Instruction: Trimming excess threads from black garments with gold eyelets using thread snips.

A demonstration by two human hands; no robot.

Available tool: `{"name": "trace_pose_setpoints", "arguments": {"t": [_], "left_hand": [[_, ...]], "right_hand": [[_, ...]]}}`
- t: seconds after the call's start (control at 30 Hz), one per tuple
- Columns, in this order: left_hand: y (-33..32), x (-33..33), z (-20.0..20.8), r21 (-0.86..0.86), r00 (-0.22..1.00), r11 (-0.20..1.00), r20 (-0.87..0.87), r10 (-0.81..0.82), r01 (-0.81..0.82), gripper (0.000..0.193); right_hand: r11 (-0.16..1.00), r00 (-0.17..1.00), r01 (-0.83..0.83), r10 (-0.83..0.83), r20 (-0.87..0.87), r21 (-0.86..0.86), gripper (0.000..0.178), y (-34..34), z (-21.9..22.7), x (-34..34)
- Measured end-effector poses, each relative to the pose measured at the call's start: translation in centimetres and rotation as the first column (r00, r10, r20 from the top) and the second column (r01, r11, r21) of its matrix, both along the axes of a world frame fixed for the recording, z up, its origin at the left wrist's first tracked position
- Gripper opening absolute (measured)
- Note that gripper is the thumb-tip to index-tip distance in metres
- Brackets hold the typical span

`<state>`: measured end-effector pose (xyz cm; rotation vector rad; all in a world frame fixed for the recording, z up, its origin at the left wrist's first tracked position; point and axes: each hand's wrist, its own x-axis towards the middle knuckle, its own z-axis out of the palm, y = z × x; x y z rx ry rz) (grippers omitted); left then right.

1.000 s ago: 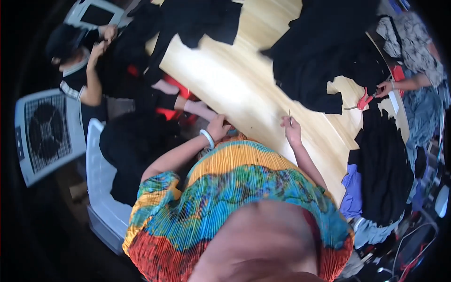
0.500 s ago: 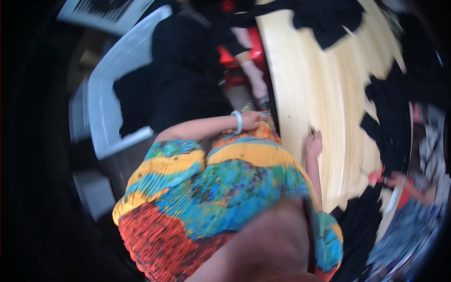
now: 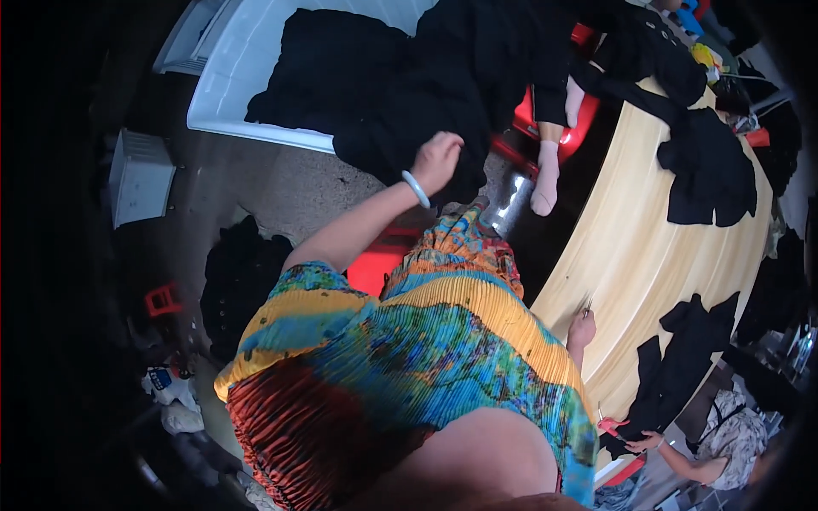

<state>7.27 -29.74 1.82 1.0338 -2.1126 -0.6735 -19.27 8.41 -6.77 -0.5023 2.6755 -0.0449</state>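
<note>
My left hand, with a pale bracelet on its wrist, is over the black cloth that spills from a light blue tub. Its fingers are curled closed against the dark fabric, and I cannot make out whether a fold is pinched in them. At the near left edge of the wooden table, my right hand is closed around a small metal tool. Only the tool's thin tip shows, pointing away from me.
Black garments lie on the table, with another black piece nearer. A co-worker's hand holds a red-handled tool at the right. Across from me, someone's sock-clad foot is beside a red stool. A grey crate stands left.
My left hand has gone from my lap out to the black cloth by the tub. The view has turned left, showing more floor. My right hand still holds the small tool at the table.
</note>
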Motion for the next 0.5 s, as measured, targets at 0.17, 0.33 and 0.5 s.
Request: {"name": "trace_pose_setpoints", "arguments": {"t": [0.17,0.33,0.5], "left_hand": [[-8.1,1.6,4.7,-0.054,0.964,0.986,0.208,0.166,-0.158,0.016],[-15.9,-0.1,2.3,0.279,0.732,0.922,0.563,-0.385,0.271,0.062],[-16.4,1.1,4.0,0.271,0.705,0.921,0.593,-0.389,0.281,0.046]], "right_hand": [[0.999,1.0,-0.004,0.003,0.025,0.043,0.031,-1.6,-0.7,-2.0],[0.948,0.94,0.313,-0.3,0.165,-0.058,0.04,-0.7,-4.5,-3.8],[0.932,0.931,0.307,-0.253,0.265,-0.191,0.037,-9.2,-1.5,-1.2]]}}
